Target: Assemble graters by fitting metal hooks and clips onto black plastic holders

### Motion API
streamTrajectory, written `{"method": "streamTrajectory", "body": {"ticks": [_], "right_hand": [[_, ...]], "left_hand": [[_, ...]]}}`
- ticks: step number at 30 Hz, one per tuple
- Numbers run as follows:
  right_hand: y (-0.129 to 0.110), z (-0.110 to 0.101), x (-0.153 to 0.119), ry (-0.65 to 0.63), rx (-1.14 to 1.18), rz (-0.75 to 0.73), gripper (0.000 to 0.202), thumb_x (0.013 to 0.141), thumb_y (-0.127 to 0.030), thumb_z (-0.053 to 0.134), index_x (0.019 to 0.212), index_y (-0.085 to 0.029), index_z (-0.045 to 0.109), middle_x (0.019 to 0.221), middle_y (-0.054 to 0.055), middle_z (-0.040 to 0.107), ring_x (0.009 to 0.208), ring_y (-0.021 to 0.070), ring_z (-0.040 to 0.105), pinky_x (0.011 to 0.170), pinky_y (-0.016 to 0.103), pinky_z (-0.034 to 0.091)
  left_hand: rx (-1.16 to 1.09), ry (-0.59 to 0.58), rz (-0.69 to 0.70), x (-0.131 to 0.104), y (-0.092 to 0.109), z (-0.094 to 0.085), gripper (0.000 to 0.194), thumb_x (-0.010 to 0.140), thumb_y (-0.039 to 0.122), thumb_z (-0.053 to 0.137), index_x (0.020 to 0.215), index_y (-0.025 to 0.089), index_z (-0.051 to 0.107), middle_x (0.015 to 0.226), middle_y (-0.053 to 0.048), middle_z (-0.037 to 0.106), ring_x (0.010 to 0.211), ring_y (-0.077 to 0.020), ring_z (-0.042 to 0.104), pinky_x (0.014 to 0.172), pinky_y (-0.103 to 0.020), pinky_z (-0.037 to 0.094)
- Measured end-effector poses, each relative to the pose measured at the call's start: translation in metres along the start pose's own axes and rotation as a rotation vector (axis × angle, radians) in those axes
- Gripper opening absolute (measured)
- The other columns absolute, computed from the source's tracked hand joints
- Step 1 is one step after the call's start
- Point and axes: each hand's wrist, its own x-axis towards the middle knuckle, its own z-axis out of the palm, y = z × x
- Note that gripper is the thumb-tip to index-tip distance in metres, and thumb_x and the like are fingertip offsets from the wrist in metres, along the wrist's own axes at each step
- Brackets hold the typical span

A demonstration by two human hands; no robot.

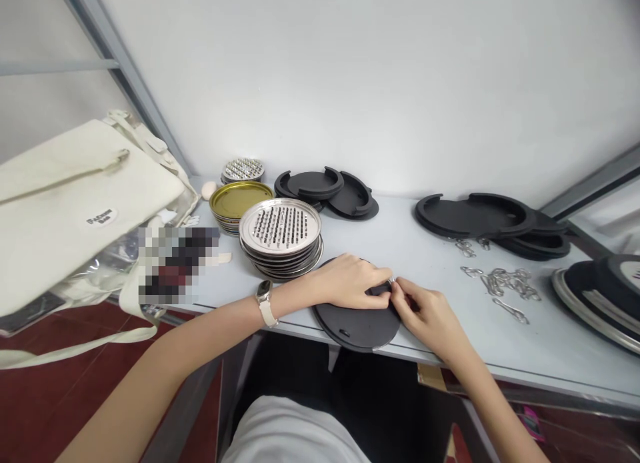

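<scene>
A flat round black plastic disc (365, 328) lies at the front edge of the table under my hands. My left hand (353, 281) rests over it, thumb and forefinger closed at its right rim. My right hand (427, 313) pinches a small metal wire clip (392, 280) at that same rim, mostly covered by the fingers. Whether the clip is hooked through the disc cannot be seen. On the table to the right lies a loose pile of similar wire clips (503, 281), with a single wire clip (511, 311) nearer the front.
Left of the disc stands a stack of silver grater plates (280, 228), with gold lids (241, 199) behind. Black trays with raised rims (310, 183) sit at the back, more black trays (473, 216) at right. A cream bag (90, 176) covers the left end.
</scene>
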Motion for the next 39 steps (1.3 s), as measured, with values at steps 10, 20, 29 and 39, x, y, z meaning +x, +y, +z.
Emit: {"method": "streamTrajectory", "body": {"ticks": [10, 20, 29, 39], "right_hand": [[-0.0018, -0.0005, -0.0014, 0.038, -0.04, -0.01, 0.032, 0.092, -0.029, 0.043, 0.062, -0.021, 0.034, 0.049, -0.006, 0.038, 0.044, 0.0085, 0.037, 0.047, 0.022, 0.031], [-0.0042, 0.0003, -0.003, 0.073, -0.076, -0.071, 0.032, 0.091, -0.025, 0.044, 0.061, -0.021, 0.031, 0.049, -0.006, 0.034, 0.044, 0.0081, 0.035, 0.048, 0.022, 0.03], [-0.002, 0.0014, -0.0019, 0.061, -0.052, -0.054, 0.032, 0.094, -0.028, 0.043, 0.064, -0.021, 0.035, 0.05, -0.007, 0.035, 0.044, 0.0077, 0.035, 0.048, 0.021, 0.03], [-0.0032, 0.0003, -0.0022, 0.057, -0.063, -0.04, 0.031, 0.093, -0.029, 0.044, 0.064, -0.021, 0.036, 0.05, -0.007, 0.037, 0.044, 0.0076, 0.035, 0.048, 0.02, 0.03]], "left_hand": [[0.02, 0.014, 0.003, 0.0, -0.0006, 0.0011, 0.023, 0.09, 0.043, 0.043, 0.088, 0.022, 0.053, 0.076, -0.001, 0.068, 0.065, -0.0184, 0.063, 0.056, -0.028, 0.034], [0.015, 0.032, 0.005, 0.0002, 0.0005, 0.0, 0.025, 0.091, 0.044, 0.043, 0.084, 0.022, 0.052, 0.075, -0.001, 0.068, 0.064, -0.018, 0.063, 0.054, -0.029, 0.031], [0.017, 0.02, 0.008, -0.0009, 0.0, -0.0008, 0.024, 0.09, 0.043, 0.043, 0.086, 0.022, 0.053, 0.076, 0.0, 0.068, 0.066, -0.018, 0.064, 0.054, -0.029, 0.032], [0.002, 0.032, 0.015, -0.0007, -0.0007, 0.0005, 0.023, 0.09, 0.043, 0.043, 0.085, 0.022, 0.052, 0.078, 0.0, 0.068, 0.065, -0.0173, 0.063, 0.055, -0.028, 0.03]]}}
